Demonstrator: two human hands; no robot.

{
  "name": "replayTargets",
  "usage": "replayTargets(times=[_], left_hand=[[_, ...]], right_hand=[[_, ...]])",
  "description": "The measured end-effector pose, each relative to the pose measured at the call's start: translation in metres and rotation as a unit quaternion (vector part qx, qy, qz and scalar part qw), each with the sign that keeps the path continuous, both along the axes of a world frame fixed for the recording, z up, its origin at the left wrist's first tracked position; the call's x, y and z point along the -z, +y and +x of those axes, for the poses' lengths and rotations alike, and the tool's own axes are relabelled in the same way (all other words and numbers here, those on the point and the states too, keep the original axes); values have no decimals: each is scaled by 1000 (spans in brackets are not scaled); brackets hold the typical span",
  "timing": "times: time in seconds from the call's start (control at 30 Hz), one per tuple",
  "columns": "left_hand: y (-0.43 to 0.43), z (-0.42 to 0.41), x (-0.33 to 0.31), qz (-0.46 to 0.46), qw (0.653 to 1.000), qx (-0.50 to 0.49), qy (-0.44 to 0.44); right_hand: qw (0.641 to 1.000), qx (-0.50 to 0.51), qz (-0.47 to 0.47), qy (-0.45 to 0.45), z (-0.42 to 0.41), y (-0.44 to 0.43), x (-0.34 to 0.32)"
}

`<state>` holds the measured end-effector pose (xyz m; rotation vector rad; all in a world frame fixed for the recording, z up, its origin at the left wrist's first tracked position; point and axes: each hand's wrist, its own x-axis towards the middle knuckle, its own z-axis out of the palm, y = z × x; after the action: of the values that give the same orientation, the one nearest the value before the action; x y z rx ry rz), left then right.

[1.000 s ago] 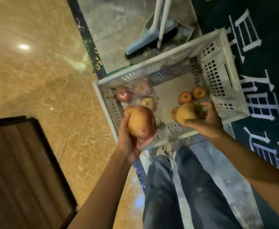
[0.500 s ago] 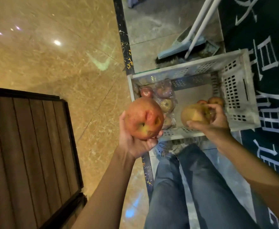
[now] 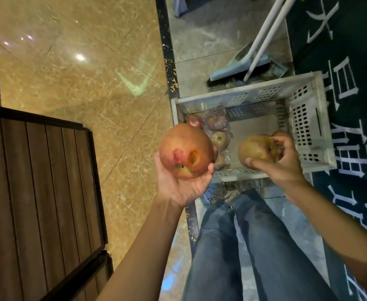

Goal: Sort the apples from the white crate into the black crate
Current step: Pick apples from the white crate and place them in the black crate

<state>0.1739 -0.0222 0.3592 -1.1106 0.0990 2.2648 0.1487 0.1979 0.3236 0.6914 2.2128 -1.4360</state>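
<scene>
Head view: cradles red apple [image 3: 185, 148] in upturned left hand [image 3: 178, 187], grips yellowish apple [image 3: 256, 149] with right hand [image 3: 286, 164], both raised by white crate [image 3: 243, 92]. Risks rolling the shallowly cupped red apple onto hard floor [image 3: 91, 83] during carry.

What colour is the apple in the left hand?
The apple in the left hand is reddish-orange with a brown blemish; head view.

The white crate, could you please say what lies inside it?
Inside the white perforated plastic crate: a red apple, clear-bagged apples; the right hand partly covers further apples.
</scene>
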Motion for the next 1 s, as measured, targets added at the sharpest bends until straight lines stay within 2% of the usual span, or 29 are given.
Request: replayTargets(times=[0.1,0.2,0.3,0.4,0.5,0.6,0.73,1.0], left_hand=[[3,-3,-2,-35,998,27,-39],[8,-8,-12,-53,998,12,-27],[14,-14,-17,-50,993,-60,-87],[17,-21,-17,-10,975,-147,-166],[16,-20,-16,-31,967,-169,-190],[14,-17,-23,-59,971,-127,-193],[5,-7,-39,-103,977,-7,-185],[-1,12,-114,-203,965,75,-149]], right_hand=[[1000,7,-1,-8,4,-1,2],[1000,17,-12,-14,7,-2,3],[999,36,-27,-19,10,-4,3],[998,41,-33,-23,12,-5,2],[998,46,-37,-25,13,-6,0],[998,49,-37,-26,14,-5,-5],[997,60,-47,-31,15,-2,-24],[994,47,-93,-16,13,13,-107]])
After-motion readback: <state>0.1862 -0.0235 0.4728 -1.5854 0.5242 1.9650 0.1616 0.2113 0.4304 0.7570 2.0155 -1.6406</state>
